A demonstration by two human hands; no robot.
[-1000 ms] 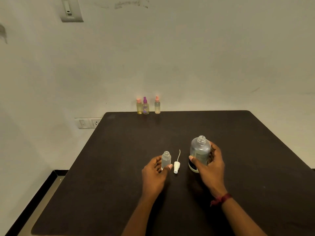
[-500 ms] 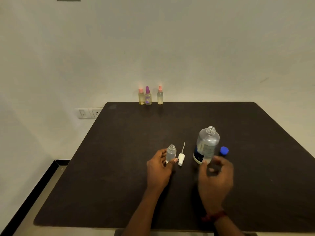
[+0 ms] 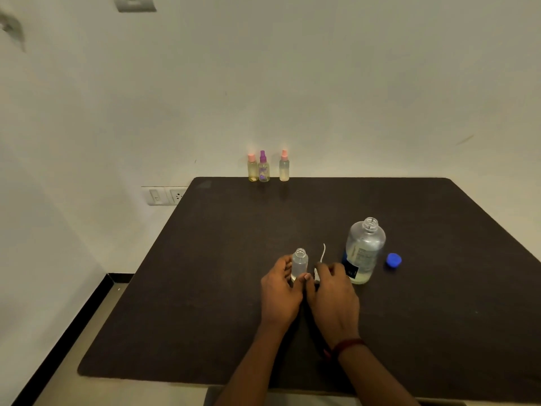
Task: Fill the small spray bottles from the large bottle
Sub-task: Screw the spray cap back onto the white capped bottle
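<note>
Progress, judged from the layout: three small capped spray bottles [image 3: 263,168], two pink-topped and one purple-topped, stand in a row at the far edge of the dark matte tabletop [image 3: 205,288], upper centre of frame. All three hold pale liquid, so they look finished.

The large clear plastic bottle [image 3: 364,250] stands upright and uncapped, right of centre. Only a shallow pale layer shows at its base. Its round blue cap [image 3: 393,260] lies just beside it, further right.

One small clear spray bottle [image 3: 299,263] is in work at centre frame, upright on the table with its neck open. Its fill level is too faint to read. Its white pump head [image 3: 323,254], with a thin dip tube pointing away, lies between it and the large bottle.

Left to do, as far as I can judge: pump onto this bottle, cap onto the large one.

Hands: left hand [image 3: 281,291] grips the lower body of the small bottle, thumb in front and fingers behind. Right hand [image 3: 333,294] lies palm down, its fingertips curled onto the pump head and apparently pinching it. Both forearms enter from the bottom edge.
</note>
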